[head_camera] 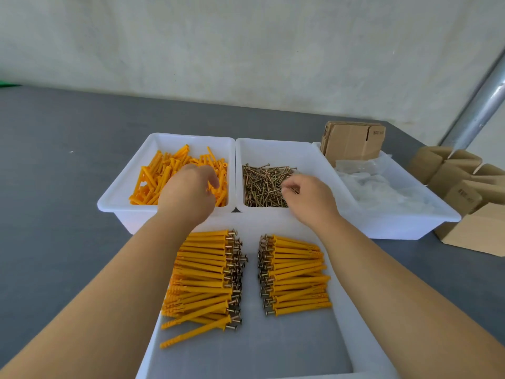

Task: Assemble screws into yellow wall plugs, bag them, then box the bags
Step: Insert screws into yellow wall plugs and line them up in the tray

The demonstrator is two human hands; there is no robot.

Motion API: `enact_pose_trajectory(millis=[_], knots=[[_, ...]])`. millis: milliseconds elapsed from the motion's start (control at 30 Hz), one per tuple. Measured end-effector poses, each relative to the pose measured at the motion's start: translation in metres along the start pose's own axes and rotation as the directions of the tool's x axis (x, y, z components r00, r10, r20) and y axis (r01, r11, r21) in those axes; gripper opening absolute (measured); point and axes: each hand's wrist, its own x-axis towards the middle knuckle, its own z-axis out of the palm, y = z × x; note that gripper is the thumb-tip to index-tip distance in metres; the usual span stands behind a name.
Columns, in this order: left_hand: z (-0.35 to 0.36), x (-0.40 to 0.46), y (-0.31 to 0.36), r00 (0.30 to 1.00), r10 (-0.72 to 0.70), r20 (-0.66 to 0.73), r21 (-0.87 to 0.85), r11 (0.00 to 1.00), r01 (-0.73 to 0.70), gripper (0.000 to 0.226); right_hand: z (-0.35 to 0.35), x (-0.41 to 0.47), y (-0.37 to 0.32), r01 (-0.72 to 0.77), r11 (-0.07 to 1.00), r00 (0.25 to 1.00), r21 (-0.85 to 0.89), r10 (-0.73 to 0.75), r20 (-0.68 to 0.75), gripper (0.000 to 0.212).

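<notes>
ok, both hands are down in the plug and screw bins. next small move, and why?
Probably lift both hands toward each other and seat one screw in one plug. The left hand reaches into the loose yellow plastic wall plugs; the right hand pinches at the brass-coloured screws. Whether the left holds a plug is hidden.

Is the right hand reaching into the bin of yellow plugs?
No, the right hand is over the screws; the left hand is over the plugs.
</notes>
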Motion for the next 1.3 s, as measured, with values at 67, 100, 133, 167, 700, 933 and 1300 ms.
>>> enact_pose_trajectory(millis=[67,100,133,167,700,933,1300], knots=[[0.010,0.007,-0.007,0.996,-0.086,-0.026,0.079,0.993,0.088,0.026,0.001,0.012,0.000,-0.044,0.961,0.959,-0.274,0.117,0.256,0.031],[0.014,0.010,-0.009,0.988,-0.148,0.035,0.148,0.979,0.142,0.025,0.001,0.020,-0.004,-0.037,0.936,0.919,-0.350,0.170,0.356,0.035],[0.018,0.012,-0.010,0.972,-0.209,0.111,0.221,0.958,0.181,0.025,0.001,0.027,-0.008,-0.022,0.915,0.875,-0.403,0.212,0.434,0.039],[0.021,0.013,-0.011,0.950,-0.254,0.181,0.282,0.939,0.197,0.030,0.001,0.034,-0.012,-0.001,0.896,0.834,-0.443,0.245,0.495,0.041],[0.030,0.023,-0.023,0.890,-0.150,0.430,0.289,0.957,0.021,0.062,-0.010,0.031,-0.030,0.007,0.921,0.769,-0.389,0.244,0.591,0.035],[0.033,0.025,-0.024,0.934,-0.151,0.323,0.230,0.970,0.078,0.047,-0.007,0.034,-0.022,-0.014,0.949,0.767,-0.314,0.211,0.605,0.037],[0.030,0.025,-0.018,0.890,-0.186,0.416,0.290,0.955,0.064,0.051,-0.001,0.027,-0.009,-0.211,0.974,0.933,-0.079,0.225,0.280,0.024]])
